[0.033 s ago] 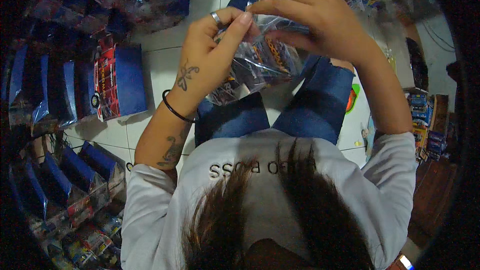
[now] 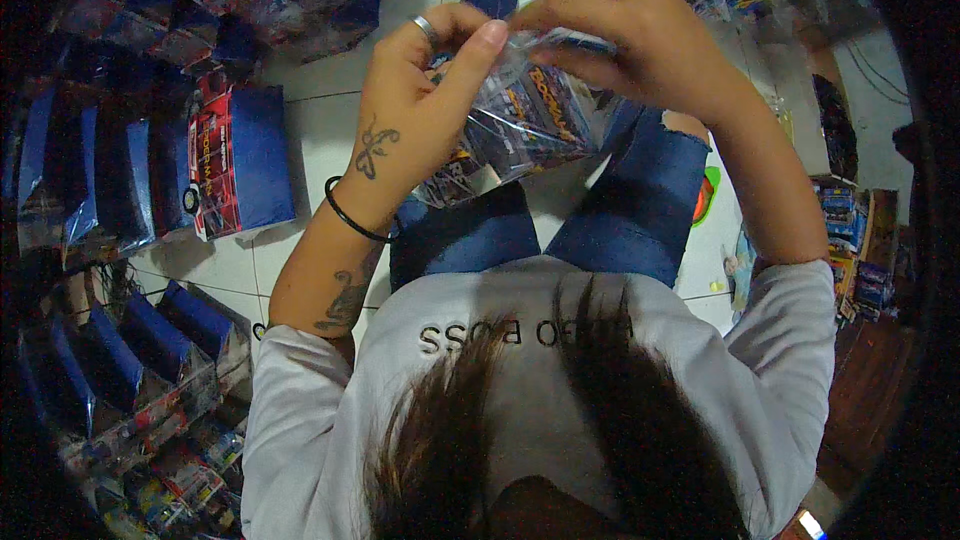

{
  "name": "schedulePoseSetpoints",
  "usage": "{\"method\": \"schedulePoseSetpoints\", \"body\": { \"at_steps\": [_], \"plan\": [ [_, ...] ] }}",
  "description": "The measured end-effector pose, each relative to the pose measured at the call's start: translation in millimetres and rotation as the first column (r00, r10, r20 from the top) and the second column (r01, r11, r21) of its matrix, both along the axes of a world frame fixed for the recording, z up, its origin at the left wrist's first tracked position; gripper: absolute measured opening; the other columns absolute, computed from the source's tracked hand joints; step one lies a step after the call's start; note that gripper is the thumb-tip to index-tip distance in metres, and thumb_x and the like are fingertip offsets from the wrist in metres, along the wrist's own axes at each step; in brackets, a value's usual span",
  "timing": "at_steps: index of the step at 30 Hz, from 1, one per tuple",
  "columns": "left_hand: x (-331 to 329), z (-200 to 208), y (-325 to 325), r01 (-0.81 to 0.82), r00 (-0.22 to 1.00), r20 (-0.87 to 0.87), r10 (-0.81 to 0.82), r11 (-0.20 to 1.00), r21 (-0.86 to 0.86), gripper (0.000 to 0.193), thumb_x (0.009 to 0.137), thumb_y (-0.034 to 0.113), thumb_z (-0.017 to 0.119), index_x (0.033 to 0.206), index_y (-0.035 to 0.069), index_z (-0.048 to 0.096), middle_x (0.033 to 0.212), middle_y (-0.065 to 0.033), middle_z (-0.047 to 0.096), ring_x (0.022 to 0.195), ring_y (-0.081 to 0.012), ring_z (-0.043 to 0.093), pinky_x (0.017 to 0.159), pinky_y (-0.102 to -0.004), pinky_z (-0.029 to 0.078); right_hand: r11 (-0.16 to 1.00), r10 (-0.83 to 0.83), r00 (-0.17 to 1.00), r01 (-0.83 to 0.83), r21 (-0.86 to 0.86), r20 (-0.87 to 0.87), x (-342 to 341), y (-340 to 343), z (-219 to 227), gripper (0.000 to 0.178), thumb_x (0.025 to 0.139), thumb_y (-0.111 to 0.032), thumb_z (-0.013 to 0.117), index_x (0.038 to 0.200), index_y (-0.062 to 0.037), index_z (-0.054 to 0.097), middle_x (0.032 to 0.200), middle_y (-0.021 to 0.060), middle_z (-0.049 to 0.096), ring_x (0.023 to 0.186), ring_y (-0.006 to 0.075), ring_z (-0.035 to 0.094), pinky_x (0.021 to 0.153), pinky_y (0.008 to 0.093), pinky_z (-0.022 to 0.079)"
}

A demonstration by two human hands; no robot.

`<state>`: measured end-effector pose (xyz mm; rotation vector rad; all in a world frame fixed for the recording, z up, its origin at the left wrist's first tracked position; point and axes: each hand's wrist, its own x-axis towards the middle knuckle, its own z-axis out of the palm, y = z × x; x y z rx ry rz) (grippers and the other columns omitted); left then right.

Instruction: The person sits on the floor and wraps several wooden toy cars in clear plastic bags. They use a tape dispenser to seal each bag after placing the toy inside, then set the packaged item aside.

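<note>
Above my lap is a clear plastic bag [image 2: 540, 120] with dark, colourfully printed packaging inside. My left hand [image 2: 425, 90] pinches the bag's upper edge between thumb and index finger; it wears a ring and a black wristband. Just to the right, my right hand [image 2: 630, 30] curls over the same gathered plastic, its thumb below and its fingers above. The fingertips of both hands are close together, and the right ones partly hide the plastic they hold.
At the left, a red printed box with a blue side [image 2: 262, 160] stands on the white tiled floor [image 2: 325, 125]. Several blue packages in clear plastic [image 2: 125, 340] line the lower left. Small boxed goods [image 2: 845, 240] are stacked at the right, near a green and orange item [image 2: 706, 195].
My right hand has shifted slightly to the right, its fingertips a little farther from my left thumb. The plastic between them has moved a little.
</note>
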<state>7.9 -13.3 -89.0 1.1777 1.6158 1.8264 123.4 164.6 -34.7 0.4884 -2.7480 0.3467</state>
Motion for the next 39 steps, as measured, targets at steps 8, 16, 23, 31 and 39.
{"method": "schedulePoseSetpoints", "body": {
  "at_steps": [8,16,23,31,39],
  "plan": [
    [-23.4,-2.9,5.1,0.067,0.915,-0.399,-0.052,0.998,0.022,0.018,0.083,0.018,0.065,0.086,0.000,0.063,0.085,-0.0082,0.061,0.084,-0.0182,0.059,0.082,-0.0291,0.043,0.887,0.138,0.966,-0.022,-0.461,0.220,-11.9,8.5,2.5,0.015,0.084,-0.020,0.069,0.092,-0.0085,0.067,0.092,0.0081,0.057,0.089,0.0244,0.055,0.076,0.0377,0.041],
    [-17.9,1.1,5.6,0.353,0.898,0.337,-0.282,0.920,-0.170,0.022,0.090,0.026,0.059,0.092,0.004,0.064,0.085,-0.0022,0.064,0.076,-0.0100,0.059,0.074,-0.0228,0.045,0.965,0.132,0.947,-0.055,0.256,-0.293,-5.2,-1.7,-2.3,0.013,0.077,-0.020,0.070,0.087,-0.0125,0.066,0.099,0.0057,0.059,0.095,0.0239,0.055,0.083,0.0444,0.040],
    [-30.2,13.4,0.6,0.046,0.789,-0.575,-0.216,0.954,-0.296,0.023,0.091,0.025,0.060,0.097,0.003,0.062,0.096,-0.0018,0.062,0.098,-0.0114,0.054,0.087,-0.0238,0.041,0.991,0.130,0.990,-0.129,-0.019,0.045,-8.1,1.9,4.6,0.011,0.078,-0.017,0.068,0.084,-0.0094,0.064,0.103,0.0048,0.058,0.101,0.0226,0.053,0.087,0.0427,0.036],
    [-35.7,4.2,9.2,0.498,0.858,0.309,-0.409,0.809,-0.312,0.028,0.086,0.029,0.063,0.098,0.004,0.066,0.086,-0.0064,0.066,0.084,-0.0097,0.059,0.072,-0.0249,0.046,0.959,0.196,0.930,-0.115,0.260,-0.311,-7.0,-6.6,-10.2,0.014,0.079,-0.020,0.068,0.087,-0.0096,0.063,0.099,0.0062,0.059,0.096,0.0222,0.056,0.087,0.0424,0.040],
    [-32.2,11.0,2.1,0.111,0.744,-0.615,-0.261,0.956,-0.271,0.018,0.084,0.018,0.068,0.093,0.003,0.062,0.090,-0.0046,0.064,0.088,-0.0140,0.057,0.083,-0.0269,0.043,0.988,0.149,0.979,-0.152,0.007,0.139,-11.5,10.4,-8.9,0.014,0.082,-0.020,0.066,0.089,-0.0083,0.063,0.100,0.0056,0.056,0.097,0.0216,0.052,0.083,0.0417,0.038]
  ]
}}
